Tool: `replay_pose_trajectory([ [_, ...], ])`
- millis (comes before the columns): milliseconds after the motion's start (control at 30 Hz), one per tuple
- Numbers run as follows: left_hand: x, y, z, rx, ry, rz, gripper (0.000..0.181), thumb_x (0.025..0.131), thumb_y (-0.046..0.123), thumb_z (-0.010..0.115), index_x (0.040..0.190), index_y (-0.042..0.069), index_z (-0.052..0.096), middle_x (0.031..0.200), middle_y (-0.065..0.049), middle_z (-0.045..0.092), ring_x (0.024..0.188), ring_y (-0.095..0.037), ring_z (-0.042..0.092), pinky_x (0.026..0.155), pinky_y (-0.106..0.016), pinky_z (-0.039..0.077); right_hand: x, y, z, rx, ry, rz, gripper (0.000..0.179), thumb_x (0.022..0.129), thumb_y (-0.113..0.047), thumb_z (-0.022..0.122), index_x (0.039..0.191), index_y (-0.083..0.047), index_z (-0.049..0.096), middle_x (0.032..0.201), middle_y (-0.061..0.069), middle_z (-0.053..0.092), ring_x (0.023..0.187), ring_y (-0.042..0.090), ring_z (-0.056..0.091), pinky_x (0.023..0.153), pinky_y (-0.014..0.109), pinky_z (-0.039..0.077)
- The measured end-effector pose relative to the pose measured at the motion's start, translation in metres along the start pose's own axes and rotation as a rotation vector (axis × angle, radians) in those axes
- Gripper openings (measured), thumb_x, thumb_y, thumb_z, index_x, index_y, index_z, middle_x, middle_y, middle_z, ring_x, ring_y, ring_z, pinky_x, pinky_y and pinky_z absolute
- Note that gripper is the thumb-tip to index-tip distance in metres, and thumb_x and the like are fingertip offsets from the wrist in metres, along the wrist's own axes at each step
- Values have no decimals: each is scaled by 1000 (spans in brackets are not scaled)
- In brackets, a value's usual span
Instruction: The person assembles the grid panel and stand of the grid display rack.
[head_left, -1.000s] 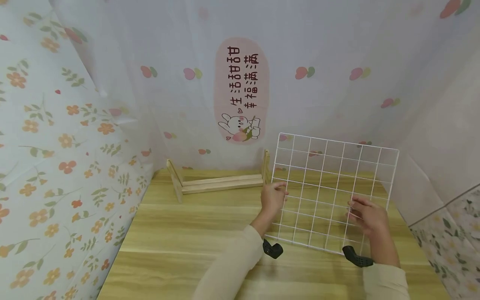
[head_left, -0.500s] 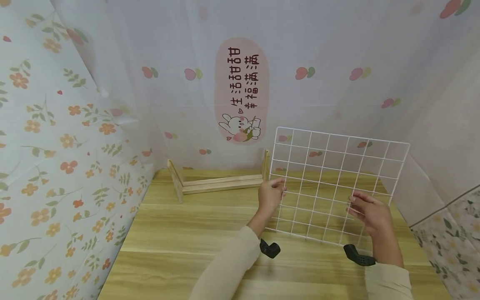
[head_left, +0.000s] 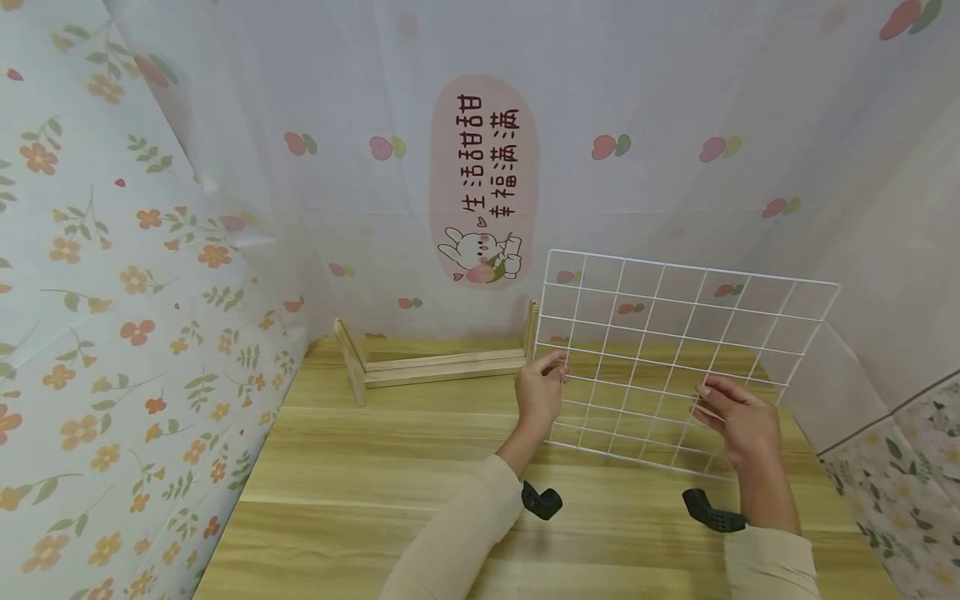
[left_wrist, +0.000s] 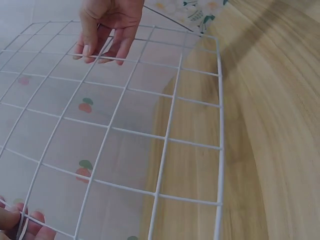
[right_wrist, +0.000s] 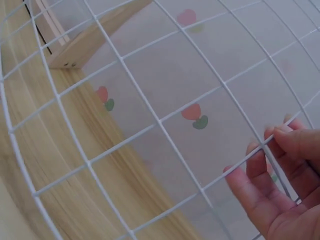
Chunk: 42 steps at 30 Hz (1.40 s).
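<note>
A white wire grid panel (head_left: 663,265) is held up above the wooden table, leaning back toward the curtain. At its left edge, my left hand (head_left: 538,393) pinches the outer wire between thumb and fingers. My right hand (head_left: 752,427) grips an inner wire right of the middle, with the thumb on the near side. The right wrist view shows the right fingers (right_wrist: 252,200) around a wire crossing. From the left wrist, both hands appear on the panel, the left one partly cut off at the lower corner.
A low wooden rack (head_left: 446,368) with two upright ends stands at the back of the table (head_left: 360,475), left of the panel. A printed curtain (head_left: 360,200) hangs behind, and a floral sheet (head_left: 135,333) covers the left side. Black wrist mounts (head_left: 542,502) show below the hands.
The panel has risen and its lower edge is higher above the table. Its upper right corner has swung out to the right. My left hand has moved up slightly.
</note>
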<state>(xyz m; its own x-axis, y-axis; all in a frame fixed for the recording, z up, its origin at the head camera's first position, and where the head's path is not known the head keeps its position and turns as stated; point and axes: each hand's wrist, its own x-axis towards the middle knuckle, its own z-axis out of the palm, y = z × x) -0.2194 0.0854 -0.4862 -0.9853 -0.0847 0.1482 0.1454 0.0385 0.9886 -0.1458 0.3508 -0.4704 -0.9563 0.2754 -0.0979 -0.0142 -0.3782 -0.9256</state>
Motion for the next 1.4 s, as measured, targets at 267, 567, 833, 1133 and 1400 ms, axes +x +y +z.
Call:
replay_pose_trajectory([
  [267,-2,-5,-3,0,33,82,21,85,-12,63,100,-2,73,85,-15,73,69,-19,70,59,-20,54,1,5,5,39,32,-56,16,87,9,64,91,-3,74,85,2,73,76,15,72,71,32,58],
  [567,-1,-12,-2,-55,34,176,22,88,-14,57,101,-5,71,95,-17,73,81,-28,73,75,-33,59,2,12,8,96,45,-121,14,86,11,64,91,2,73,86,6,73,78,16,73,73,33,58],
  [833,0,-21,-3,-70,61,199,20,87,-17,55,100,-12,69,95,-24,72,81,-36,72,74,-38,59,5,23,8,110,43,-160,12,87,14,61,92,8,70,86,7,72,78,17,73,73,32,58],
  [1133,-1,-30,-5,-93,63,192,20,86,-16,56,97,-10,71,92,-18,73,79,-25,73,73,-30,59,9,33,11,105,113,-165,14,87,14,61,88,4,71,83,8,73,77,16,72,73,32,58],
  [1400,-2,-36,-6,-73,82,237,19,85,-17,56,95,-9,71,90,-18,73,78,-33,72,70,-28,58,10,38,14,103,155,-159,11,86,13,63,88,5,71,81,9,73,75,15,72,73,32,58],
])
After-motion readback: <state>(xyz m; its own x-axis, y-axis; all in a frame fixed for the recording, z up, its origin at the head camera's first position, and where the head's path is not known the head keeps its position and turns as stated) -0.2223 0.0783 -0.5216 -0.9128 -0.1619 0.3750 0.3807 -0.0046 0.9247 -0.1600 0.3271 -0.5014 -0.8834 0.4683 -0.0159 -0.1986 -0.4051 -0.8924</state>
